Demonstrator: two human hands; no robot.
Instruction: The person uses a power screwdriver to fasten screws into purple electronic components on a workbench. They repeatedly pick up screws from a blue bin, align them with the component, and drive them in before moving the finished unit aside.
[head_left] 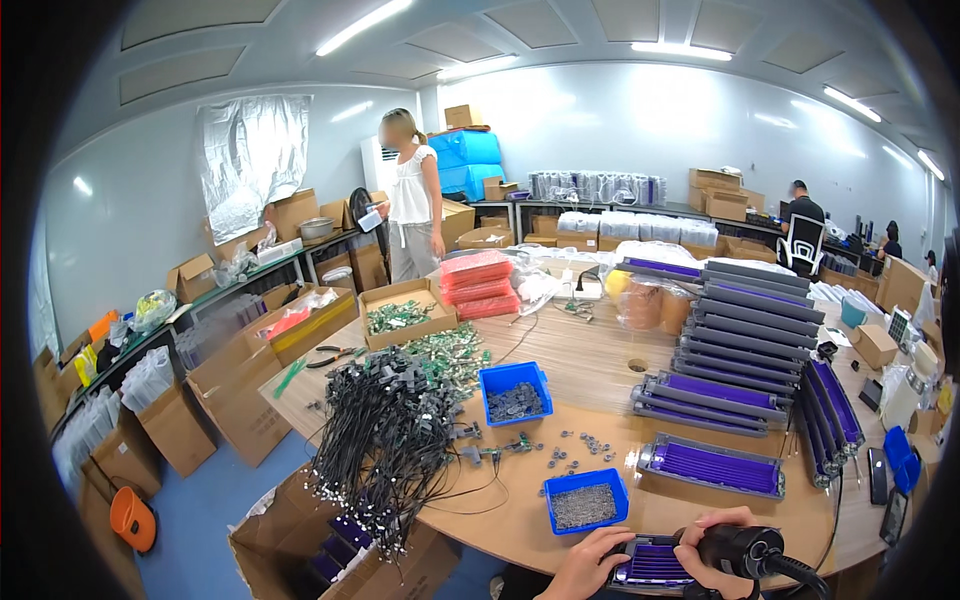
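At the lower right edge of the table lies a grey-framed panel with purple slats (652, 566). My left hand (590, 564) grips its left end, fingers curled over the frame. My right hand (705, 565) is wrapped around a black corded power tool (740, 550) above the panel's right end; the tool's tip is hidden. Just beyond my left hand is a blue bin (550, 512) of small metal screws. Another similar panel (712, 466) lies flat farther back. Small grey parts (575, 450) are scattered near a second blue bin (543, 378) holding more of them.
Stacked purple-slatted panels (745, 340) fill the right side. A heap of black cables (385, 430) hangs over the left edge above an open carton (265, 540). Pink-wrapped packs (478, 285) sit at the back. One person (412, 200) stands beyond the table; others sit far right.
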